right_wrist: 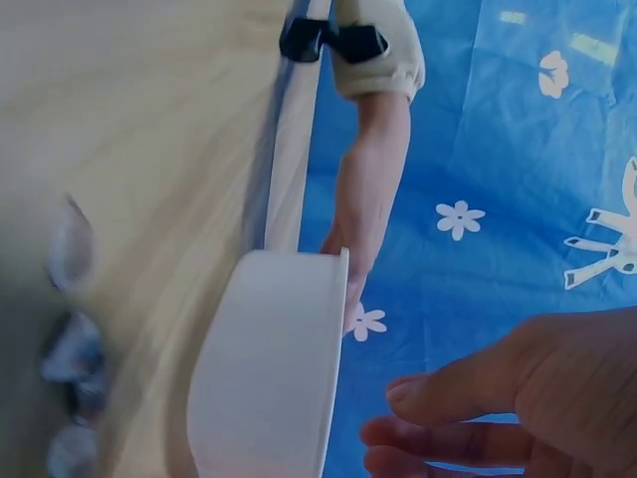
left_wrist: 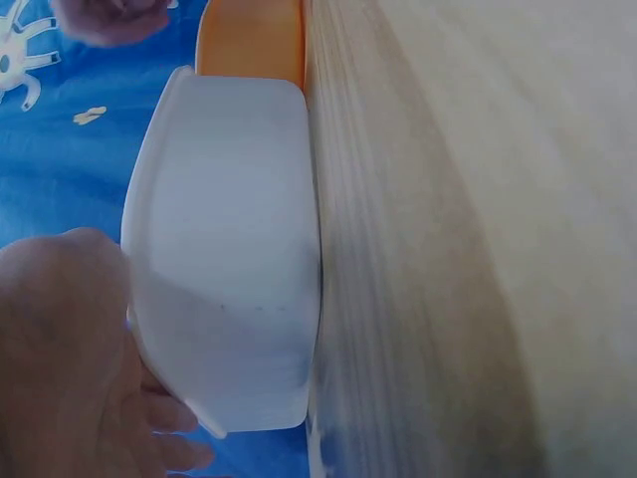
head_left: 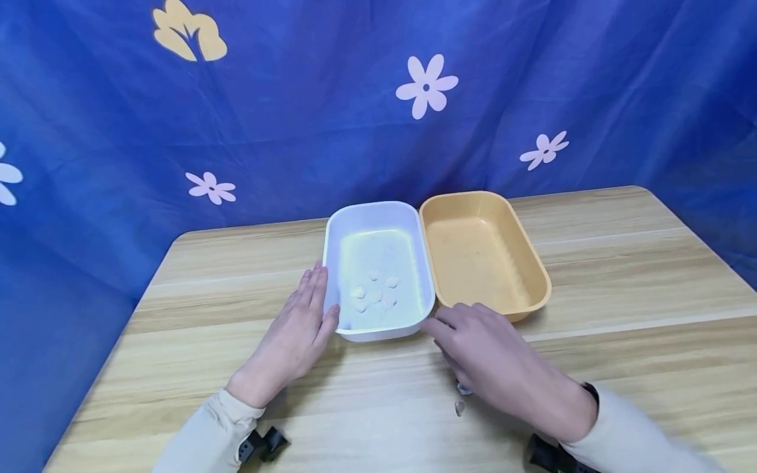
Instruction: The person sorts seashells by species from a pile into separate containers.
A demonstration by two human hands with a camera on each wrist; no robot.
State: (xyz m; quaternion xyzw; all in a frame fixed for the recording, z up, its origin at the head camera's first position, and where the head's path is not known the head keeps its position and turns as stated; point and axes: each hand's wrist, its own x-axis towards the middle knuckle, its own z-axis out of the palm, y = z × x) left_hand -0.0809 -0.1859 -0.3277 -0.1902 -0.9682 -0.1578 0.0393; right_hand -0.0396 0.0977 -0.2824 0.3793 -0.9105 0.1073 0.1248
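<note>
My left hand [head_left: 296,328] lies along the left side of a white plastic tub [head_left: 384,334], its fingers straight and the thumb by the near rim. In the left wrist view, that hand's fingers [left_wrist: 164,413] reach beside the tub's wall. Inside the tub are several small pale shells [head_left: 376,295]. My right hand [head_left: 481,358] hovers by the tub's near right corner. In the right wrist view its thumb [right_wrist: 438,393] and fingers are loosely bent, with nothing visible between them. Below it, small shells [head_left: 460,408] lie on the table, partly hidden by the hand.
A yellow-orange tub [head_left: 532,295] stands against the white one on the right. Both sit on a wood-grain table [head_left: 627,263]. Blue cloth [head_left: 331,118] with printed flowers hangs behind. Several shells [right_wrist: 72,344] show blurred in the right wrist view.
</note>
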